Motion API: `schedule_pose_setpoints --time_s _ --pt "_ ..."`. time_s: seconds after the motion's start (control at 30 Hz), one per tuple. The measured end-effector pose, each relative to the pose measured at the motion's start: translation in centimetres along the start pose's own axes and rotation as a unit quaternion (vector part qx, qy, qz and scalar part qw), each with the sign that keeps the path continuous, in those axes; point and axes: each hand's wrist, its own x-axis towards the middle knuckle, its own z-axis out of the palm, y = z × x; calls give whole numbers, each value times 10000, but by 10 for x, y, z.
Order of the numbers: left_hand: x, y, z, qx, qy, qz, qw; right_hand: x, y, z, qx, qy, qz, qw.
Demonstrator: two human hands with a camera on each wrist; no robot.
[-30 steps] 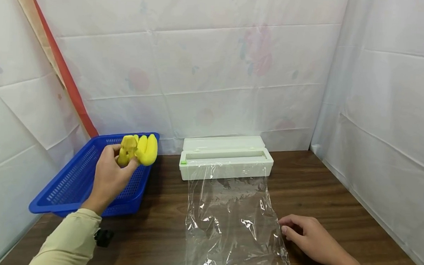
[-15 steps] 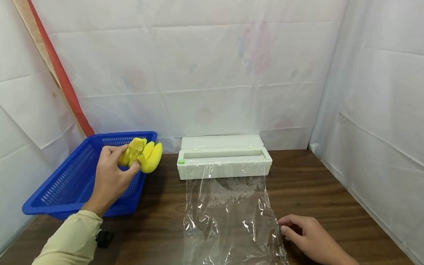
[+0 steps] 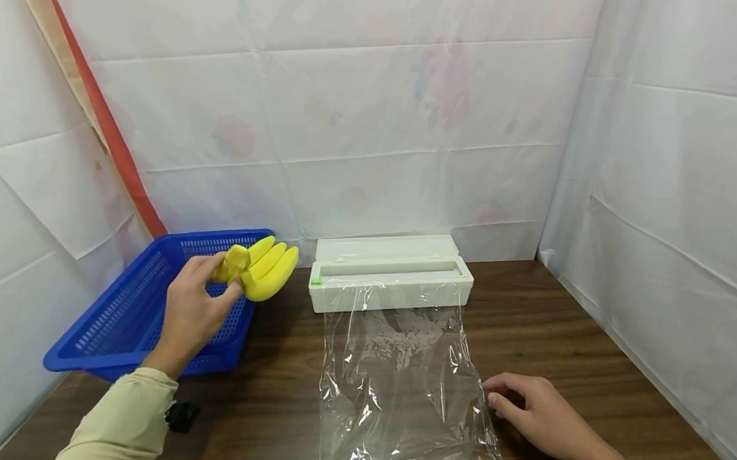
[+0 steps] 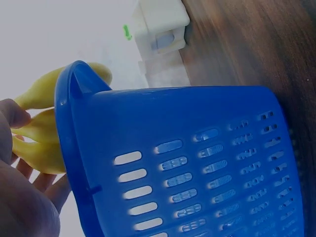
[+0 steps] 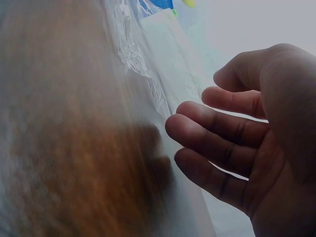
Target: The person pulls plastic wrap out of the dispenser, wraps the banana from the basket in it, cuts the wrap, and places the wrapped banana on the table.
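Observation:
My left hand pinches a bunch of yellow bananas near its stem, above the right rim of a blue basket. In the left wrist view the basket's wall hides part of the bananas. A sheet of clear plastic wrap runs toward me from a white wrap dispenser with its lid up. Beside the sheet's right edge, my right hand rests with loosely bent fingers. In the right wrist view nothing shows between its fingers.
The brown wooden table extends right of the wrap to a white sheeted wall. Another white sheet hangs behind the dispenser. A black strap piece sits by the left cuff.
The bananas have turned in my left hand's grip and moved slightly right, their tips now pointing up and to the right. My right hand has stayed in place.

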Motion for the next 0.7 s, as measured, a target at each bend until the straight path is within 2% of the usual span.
schedule_pose_setpoints --time_s 0.2,0.4,0.7 --pt "-2 1 -1 -425 -330 -149 9984 -1 -1 -1 152 -47 5 9999" --pt "-5 0 1 -697 -705 -236 9948 1 -1 -2 467 -335 333 9978" --pt "-6 4 7 -1579 -1248 -170 9794 2 -2 -1 414 -339 409 9977"
